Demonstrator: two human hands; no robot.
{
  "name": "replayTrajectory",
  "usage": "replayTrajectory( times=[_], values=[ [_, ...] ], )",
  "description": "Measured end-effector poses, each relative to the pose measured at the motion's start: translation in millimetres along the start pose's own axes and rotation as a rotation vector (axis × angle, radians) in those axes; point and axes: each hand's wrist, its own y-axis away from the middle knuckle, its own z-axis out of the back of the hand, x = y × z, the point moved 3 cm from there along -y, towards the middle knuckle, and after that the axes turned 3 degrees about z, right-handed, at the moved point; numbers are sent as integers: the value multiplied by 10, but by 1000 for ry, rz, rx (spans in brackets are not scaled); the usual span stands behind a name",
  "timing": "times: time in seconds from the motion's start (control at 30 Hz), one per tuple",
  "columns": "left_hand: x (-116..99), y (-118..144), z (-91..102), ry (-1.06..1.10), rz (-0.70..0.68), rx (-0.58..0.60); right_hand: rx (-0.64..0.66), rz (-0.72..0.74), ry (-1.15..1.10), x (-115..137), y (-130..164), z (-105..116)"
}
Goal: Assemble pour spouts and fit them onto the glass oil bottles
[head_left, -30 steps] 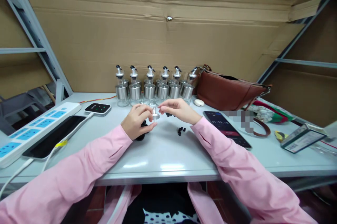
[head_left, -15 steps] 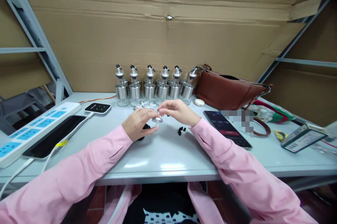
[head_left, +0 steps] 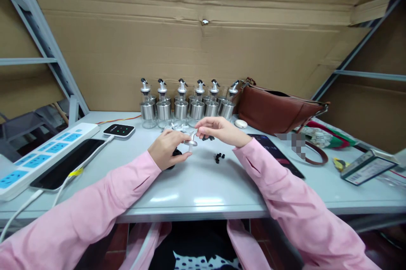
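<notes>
Nearest on the counter is bare surface between the two pink sleeves, then a small heap of black bits just right of centre, closer to the right forearm than to the left.

Beyond that the two hands meet at mid-counter. The left hand is curled shut around a small metal spout cap, pinching it between thumb and fingers; a dark part shows under its palm, touching or nearly touching the counter, which I cannot tell. The cap sits at the left hand's fingertips, just right of that hand and just left of the right one, its white stem pointing down and its long axis roughly upright. The right hand is partly closed, thumb and forefinger pinched at the cap's top edge, the other fingers loosely spread. Whether it holds a small piece there is too small to tell.

Farther back, a row of bottles stands against the cardboard.
</notes>
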Motion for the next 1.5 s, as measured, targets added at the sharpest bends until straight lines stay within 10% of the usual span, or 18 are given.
replayTrajectory(
  times=[0.43,0.87,1.23,1.5],
  values=[
    [-16,7,10,24,-37,-44,367,-469,600,-306,206,299],
    [-39,-1,13,15,-84,-55,247,-247,825,-285,100,315],
    [-35,2,3,-6,-108,-70,-52,-39,-12,-151,-48,-33],
    [-28,4,-13,-60,-104,-46,-178,74,-157,-42,-46,-93]
  ],
)
